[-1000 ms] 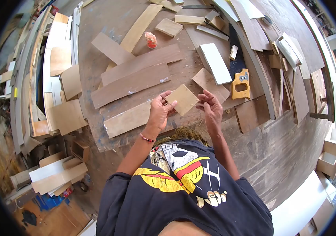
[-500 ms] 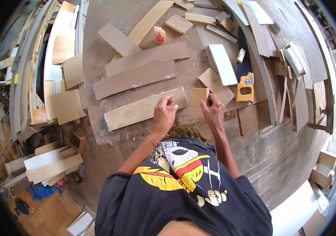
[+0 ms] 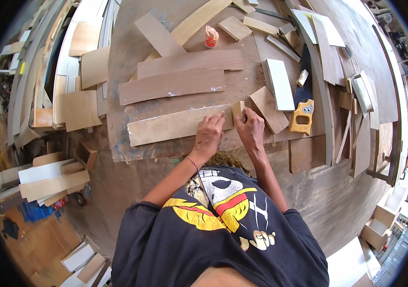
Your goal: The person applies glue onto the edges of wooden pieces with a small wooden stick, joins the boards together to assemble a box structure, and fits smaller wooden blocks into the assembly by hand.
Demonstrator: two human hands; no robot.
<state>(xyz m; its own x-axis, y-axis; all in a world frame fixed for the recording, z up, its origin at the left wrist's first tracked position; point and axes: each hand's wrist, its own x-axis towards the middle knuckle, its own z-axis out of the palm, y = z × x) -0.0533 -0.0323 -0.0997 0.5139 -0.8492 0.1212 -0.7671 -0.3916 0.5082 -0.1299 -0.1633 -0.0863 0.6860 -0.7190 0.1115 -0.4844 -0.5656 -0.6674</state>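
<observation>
A long, narrow wooden board (image 3: 170,128) lies near the front edge of the workbench, its edges flecked with white. On its right end rests my left hand (image 3: 208,134), fingers stretched out flat and holding nothing. My right hand (image 3: 250,128) is closed on a small wooden block (image 3: 237,110). The block stands upright at the board's right end; whether they touch I cannot tell. To the right lies a short brown wood piece (image 3: 269,110), just past my right hand. A handsaw (image 3: 303,116) with a yellow handle is farther right.
Two brown boards (image 3: 175,86) lie beyond the long board. A small red-and-white container (image 3: 211,37) stands behind them. A white panel (image 3: 280,85) lies beside the saw. Stacked offcuts (image 3: 53,179) fill the floor at left, and more planks lean at right.
My right hand has brought the small block left to the board's end. My left hand has come down flat onto the board. The view has shifted slightly.
</observation>
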